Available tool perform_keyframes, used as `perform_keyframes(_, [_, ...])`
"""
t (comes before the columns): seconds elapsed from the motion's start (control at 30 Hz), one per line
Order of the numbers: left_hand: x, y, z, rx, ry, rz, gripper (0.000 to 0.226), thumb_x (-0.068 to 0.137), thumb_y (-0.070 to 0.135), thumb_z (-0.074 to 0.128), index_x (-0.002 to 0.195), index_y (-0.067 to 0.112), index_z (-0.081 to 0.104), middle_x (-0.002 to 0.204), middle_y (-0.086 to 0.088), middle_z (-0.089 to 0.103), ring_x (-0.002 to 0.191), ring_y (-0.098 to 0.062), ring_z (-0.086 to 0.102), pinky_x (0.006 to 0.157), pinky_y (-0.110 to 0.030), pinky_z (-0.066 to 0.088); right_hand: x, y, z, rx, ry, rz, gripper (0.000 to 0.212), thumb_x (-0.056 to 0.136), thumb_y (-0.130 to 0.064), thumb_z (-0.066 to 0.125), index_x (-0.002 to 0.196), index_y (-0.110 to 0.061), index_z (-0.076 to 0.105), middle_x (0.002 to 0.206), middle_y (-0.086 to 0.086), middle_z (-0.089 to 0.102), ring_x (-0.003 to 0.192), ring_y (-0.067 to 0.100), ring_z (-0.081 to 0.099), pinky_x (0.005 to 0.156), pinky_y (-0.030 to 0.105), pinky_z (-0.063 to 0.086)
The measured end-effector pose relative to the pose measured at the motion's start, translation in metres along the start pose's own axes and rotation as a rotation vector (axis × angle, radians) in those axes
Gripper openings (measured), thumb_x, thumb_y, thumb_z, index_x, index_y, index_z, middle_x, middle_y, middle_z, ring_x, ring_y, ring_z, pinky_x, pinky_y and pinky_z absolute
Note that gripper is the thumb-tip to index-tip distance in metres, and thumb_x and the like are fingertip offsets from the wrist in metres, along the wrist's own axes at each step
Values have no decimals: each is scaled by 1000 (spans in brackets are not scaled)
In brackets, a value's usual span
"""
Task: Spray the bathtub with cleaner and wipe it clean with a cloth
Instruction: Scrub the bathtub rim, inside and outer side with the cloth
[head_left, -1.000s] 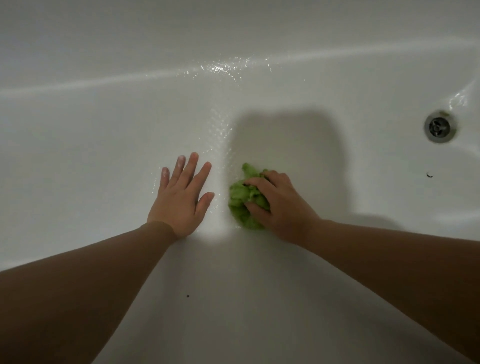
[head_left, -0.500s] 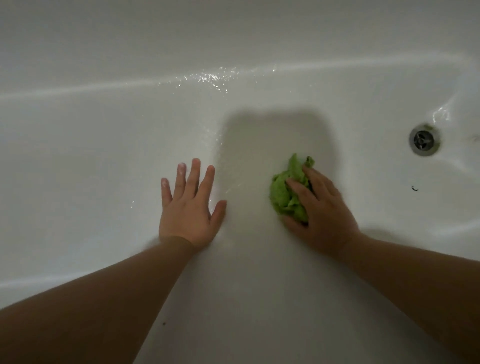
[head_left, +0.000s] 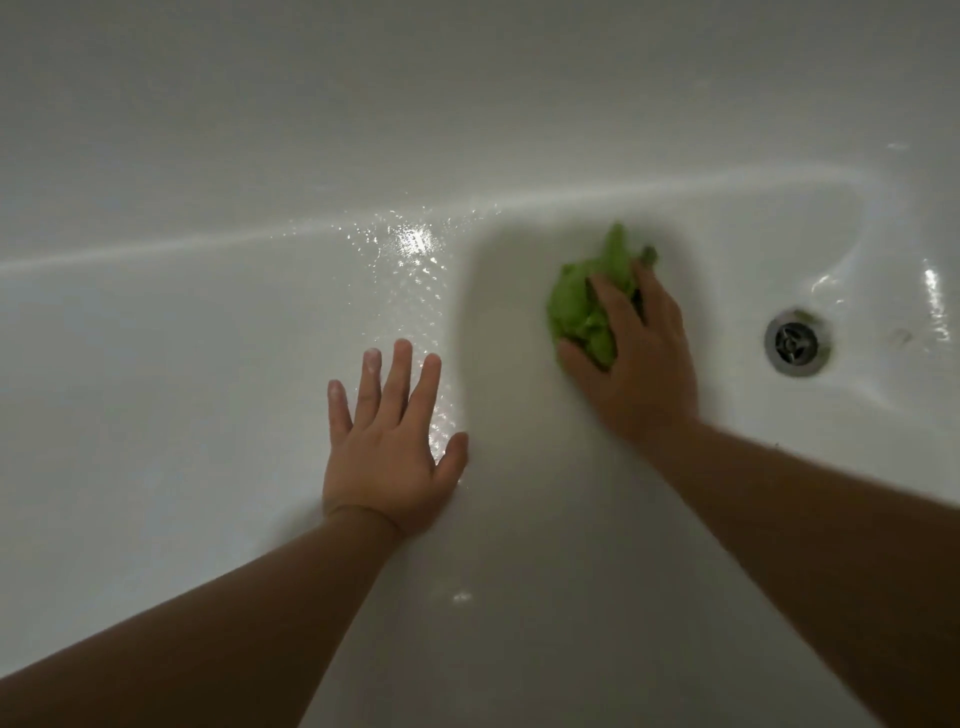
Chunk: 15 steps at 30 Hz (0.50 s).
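Note:
I look down into a white bathtub (head_left: 182, 364) with a wet, glistening floor. My right hand (head_left: 636, 353) grips a crumpled green cloth (head_left: 582, 306) and presses it on the tub floor, right of centre, in my own shadow. The cloth sticks out beyond my fingers toward the far wall. My left hand (head_left: 389, 441) lies flat on the tub floor with fingers straight and spread, holding nothing. No spray bottle is in view.
A round metal drain (head_left: 795, 344) sits at the right, a short way from the cloth hand. The far wall of the tub (head_left: 467, 104) rises behind. Water droplets (head_left: 415, 249) shine near the wall's foot.
My right hand has slid the green cloth to the right and away from me, toward the drain. The left hand has stayed flat on the tub floor.

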<state>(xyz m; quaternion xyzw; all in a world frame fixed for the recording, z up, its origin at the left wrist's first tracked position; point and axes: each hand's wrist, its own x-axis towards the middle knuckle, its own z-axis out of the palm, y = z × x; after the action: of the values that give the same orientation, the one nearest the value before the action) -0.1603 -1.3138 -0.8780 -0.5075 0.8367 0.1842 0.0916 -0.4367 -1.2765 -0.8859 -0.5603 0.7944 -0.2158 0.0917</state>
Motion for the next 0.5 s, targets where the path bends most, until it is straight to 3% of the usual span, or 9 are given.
perform_keyframes(0.13, [6, 14, 0, -16, 35, -25, 77, 96, 57, 35, 165, 31, 10, 173, 6, -4, 159, -19, -12, 126, -55, -4, -70, -14, 6, 43, -31, -125, 61, 89, -48, 70, 142, -18, 62, 157, 22, 41, 143, 43, 42, 113, 51, 41])
perform_keyframes(0.27, [11, 20, -1, -38, 42, -60, 73, 98, 51, 32, 165, 33, 11, 171, 9, -7, 158, -15, -12, 127, -53, -4, -2, -46, 35, 93, -26, -340, 56, 89, -50, 70, 138, -23, 66, 155, 16, 48, 144, 38, 43, 109, 56, 42])
perform_keyframes(0.4, [19, 20, -3, -39, 62, -55, 74, 96, 52, 36, 164, 34, 14, 171, 9, -3, 158, -15, -9, 127, -52, -3, 87, -32, 38, 64, 43, -295, 63, 88, -53, 70, 144, -24, 60, 158, 18, 42, 146, 38, 39, 112, 56, 39])
perform_keyframes(0.5, [28, 20, -4, -16, 57, -39, 76, 95, 54, 37, 164, 34, 13, 171, 10, -6, 159, -16, -10, 127, -53, -3, 75, 2, 22, 65, 159, -137, 63, 91, -50, 70, 147, -23, 57, 159, 21, 39, 147, 40, 37, 116, 49, 38])
